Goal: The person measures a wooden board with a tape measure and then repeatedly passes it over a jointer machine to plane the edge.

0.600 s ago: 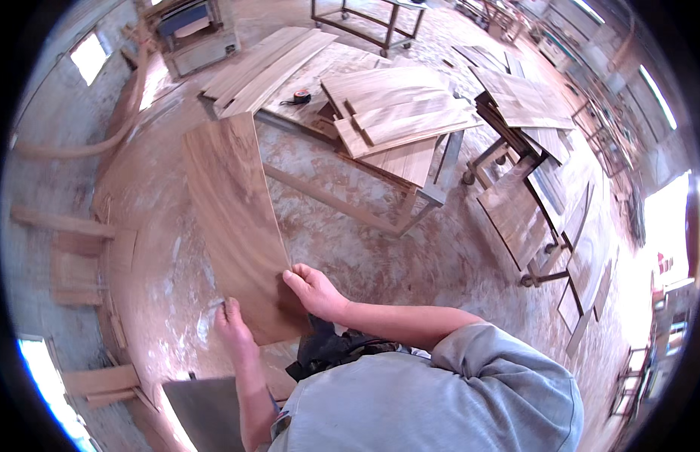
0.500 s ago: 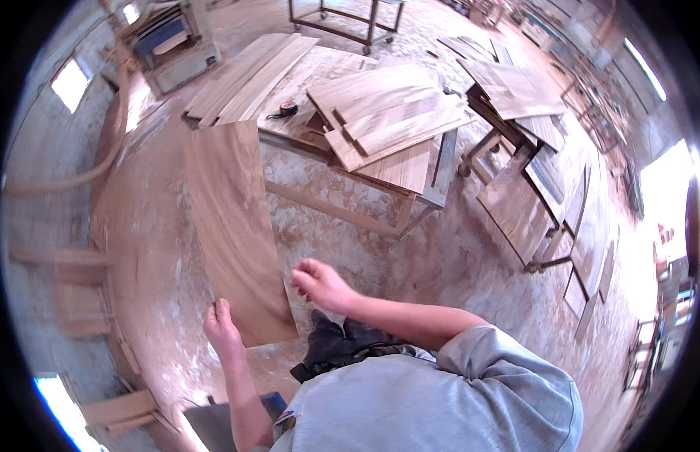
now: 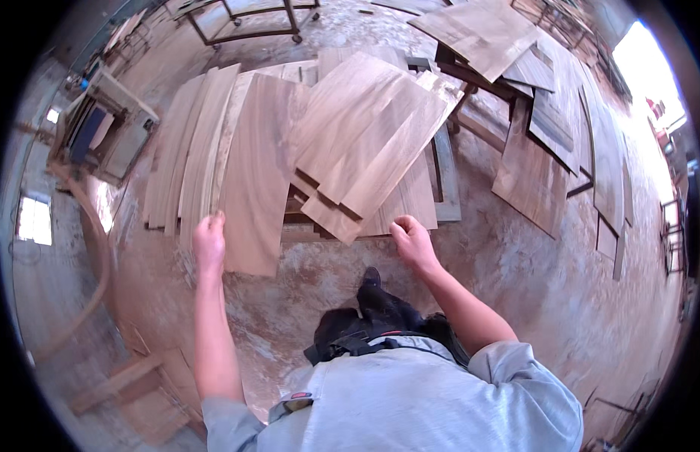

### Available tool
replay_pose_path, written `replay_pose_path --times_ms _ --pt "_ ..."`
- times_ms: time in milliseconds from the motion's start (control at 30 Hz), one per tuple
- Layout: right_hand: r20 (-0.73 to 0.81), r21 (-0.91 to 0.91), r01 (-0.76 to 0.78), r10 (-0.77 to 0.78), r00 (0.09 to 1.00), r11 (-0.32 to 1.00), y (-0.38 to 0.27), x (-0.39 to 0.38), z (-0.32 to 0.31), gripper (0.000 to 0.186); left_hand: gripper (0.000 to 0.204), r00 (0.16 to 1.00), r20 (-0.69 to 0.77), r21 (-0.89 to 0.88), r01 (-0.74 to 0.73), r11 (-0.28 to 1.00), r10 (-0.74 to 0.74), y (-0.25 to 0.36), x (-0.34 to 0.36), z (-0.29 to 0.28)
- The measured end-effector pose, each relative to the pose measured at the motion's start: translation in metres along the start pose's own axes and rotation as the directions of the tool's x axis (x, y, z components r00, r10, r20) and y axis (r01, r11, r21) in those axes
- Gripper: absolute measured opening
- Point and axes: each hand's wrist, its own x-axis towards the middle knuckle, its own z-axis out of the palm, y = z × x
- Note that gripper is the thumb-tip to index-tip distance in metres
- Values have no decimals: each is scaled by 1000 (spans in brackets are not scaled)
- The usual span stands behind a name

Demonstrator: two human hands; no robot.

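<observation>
A long brown wooden panel (image 3: 258,173) slopes from the near side up onto the work table. At its lower left edge, my left hand (image 3: 210,245) is closed on it, thumb upward. My right hand (image 3: 413,242) is curled into a fist by the table's near edge, with nothing visible in it. Just beyond that hand lies a lower panel (image 3: 410,197), partly covered by a stack of wide panels (image 3: 365,128). Left of the held panel, several long pale boards (image 3: 186,151) lie side by side.
To the right, more panels (image 3: 532,181) rest on a second stand. A wheeled metal frame (image 3: 248,21) stands at the back. At the far left are a machine (image 3: 109,128) and a curved hose (image 3: 90,215). Wood pieces (image 3: 150,395) lie at the lower left.
The view has swung left and nearer the table. The held panel now overlaps the table, hiding the tape measure seen before. My right hand has moved right, away from the held panel.
</observation>
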Motion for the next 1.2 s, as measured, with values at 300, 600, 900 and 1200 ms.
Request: replay_pose_path --times_ms 300,600,900,1200 --pt "-249 -264 -40 -28 968 964 -33 55 17 36 39 939 329 90 -141 986 104 15 228 141" --pt "-546 -437 -368 83 834 821 -46 75 62 48 41 813 554 -230 -59 971 181 16 280 232" --pt "-605 -539 -423 15 796 728 -61 83 85 50 35 772 516 277 -560 781 370 47 258 201" --pt "-591 -560 -382 -30 806 735 -50 88 88 49 29 640 543 115 -698 707 543 38 287 208"
